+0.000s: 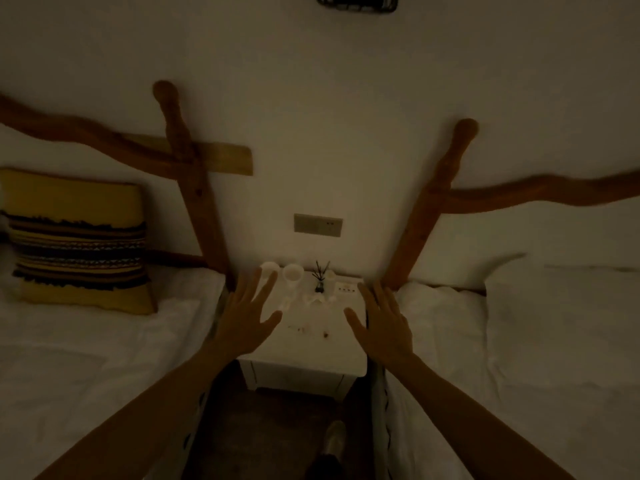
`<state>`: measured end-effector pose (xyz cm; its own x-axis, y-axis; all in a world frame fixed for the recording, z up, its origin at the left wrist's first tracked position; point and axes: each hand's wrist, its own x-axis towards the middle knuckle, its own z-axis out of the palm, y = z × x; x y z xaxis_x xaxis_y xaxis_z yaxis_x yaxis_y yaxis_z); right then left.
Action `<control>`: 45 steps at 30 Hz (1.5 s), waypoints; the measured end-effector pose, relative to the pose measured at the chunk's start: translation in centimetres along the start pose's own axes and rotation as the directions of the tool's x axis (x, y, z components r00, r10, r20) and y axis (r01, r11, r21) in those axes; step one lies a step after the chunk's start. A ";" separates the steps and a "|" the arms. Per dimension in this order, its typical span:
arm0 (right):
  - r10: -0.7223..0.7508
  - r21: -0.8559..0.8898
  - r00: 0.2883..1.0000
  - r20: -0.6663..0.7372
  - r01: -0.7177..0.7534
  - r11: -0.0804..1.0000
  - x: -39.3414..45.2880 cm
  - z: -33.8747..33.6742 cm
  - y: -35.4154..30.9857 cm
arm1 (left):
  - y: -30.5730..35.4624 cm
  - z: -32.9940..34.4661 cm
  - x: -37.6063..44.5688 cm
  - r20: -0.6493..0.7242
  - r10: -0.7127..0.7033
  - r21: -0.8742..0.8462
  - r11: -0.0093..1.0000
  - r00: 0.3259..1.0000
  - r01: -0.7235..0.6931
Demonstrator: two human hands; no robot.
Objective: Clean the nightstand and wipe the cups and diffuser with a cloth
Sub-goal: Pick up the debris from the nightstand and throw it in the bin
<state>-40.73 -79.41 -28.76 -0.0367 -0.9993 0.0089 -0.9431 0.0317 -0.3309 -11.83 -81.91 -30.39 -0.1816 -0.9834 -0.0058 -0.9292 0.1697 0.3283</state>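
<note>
Both hands, the left hand [246,318] and the right hand [381,320], reach out flat with fingers spread wide and hold nothing, above the white nightstand [304,344] in the middle, where two cups [282,271] and the diffuser [320,277] stand at its back.

Two cups [293,273], one diffuser [319,277], one nightstand [304,351], two beds [86,341] (both white), one pillow [78,237].
</note>
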 end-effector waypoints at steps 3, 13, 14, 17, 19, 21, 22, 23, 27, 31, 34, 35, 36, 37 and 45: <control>-0.047 0.003 0.992 0.115 0.047 0.999 6.2 3.5 2.6 | -0.8 3.0 5.4 0.012 -0.122 -0.063 0.990 0.992 0.122; -0.027 0.047 0.871 0.491 0.004 0.999 17.0 14.2 7.1 | -4.5 14.3 12.5 0.176 -0.353 -0.136 0.916 0.919 0.378; -0.031 0.049 0.862 0.507 0.007 0.999 18.1 15.4 7.3 | -5.0 15.6 13.3 0.189 -0.366 -0.134 0.910 0.911 0.393; -0.047 0.046 0.834 0.549 0.026 0.999 21.2 19.6 7.8 | -6.6 19.9 16.1 0.240 -0.378 -0.138 0.899 0.894 0.417; -0.049 0.017 0.820 0.570 0.049 0.999 23.0 22.3 7.9 | -7.1 22.3 18.1 0.268 -0.367 -0.140 0.900 0.891 0.412; -0.044 -0.020 0.805 0.592 0.069 0.997 24.4 25.3 7.9 | -7.6 24.8 19.9 0.285 -0.357 -0.160 0.897 0.890 0.411; -0.043 -0.033 0.798 0.601 0.078 0.996 25.1 26.5 7.8 | -7.8 25.8 20.7 0.289 -0.355 -0.168 0.895 0.889 0.412; -0.044 -0.040 0.796 0.604 0.085 0.996 25.8 27.9 7.8 | -8.1 27.0 21.3 0.296 -0.356 -0.173 0.893 0.886 0.416; -0.084 -0.095 0.819 0.567 0.166 0.981 27.8 32.5 8.0 | -9.5 30.8 22.9 0.324 -0.314 -0.168 0.909 0.892 0.381; -0.127 -0.122 0.839 0.529 0.224 0.967 29.0 34.8 7.9 | -10.1 32.7 23.7 0.331 -0.269 -0.098 0.944 0.904 0.316; -0.142 -0.065 0.839 0.525 0.206 0.976 29.4 35.5 7.7 | -10.3 33.4 24.4 0.356 -0.344 -0.066 0.918 0.869 0.390; -0.143 -0.040 0.839 0.525 0.192 0.980 29.5 35.6 7.6 | -10.2 33.5 24.6 0.353 -0.372 -0.069 0.905 0.859 0.420; -0.142 -0.018 0.840 0.524 0.178 0.984 29.5 35.7 7.6 | -10.0 33.4 24.7 0.341 -0.401 -0.078 0.889 0.850 0.451; -0.140 0.008 0.841 0.522 0.160 0.987 29.6 35.8 7.6 | -9.9 33.3 24.7 0.324 -0.431 -0.098 0.870 0.842 0.483; -0.178 0.199 0.889 0.422 0.100 0.975 29.3 32.3 6.3 | -10.5 29.5 23.7 0.261 -0.499 -0.240 0.795 0.826 0.557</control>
<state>-37.08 -109.18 -61.04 0.2741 -0.9028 -0.3312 -0.8572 -0.0733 -0.5097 -15.83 -105.07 -61.85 0.2296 -0.8801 -0.4155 -0.7630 -0.4278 0.4845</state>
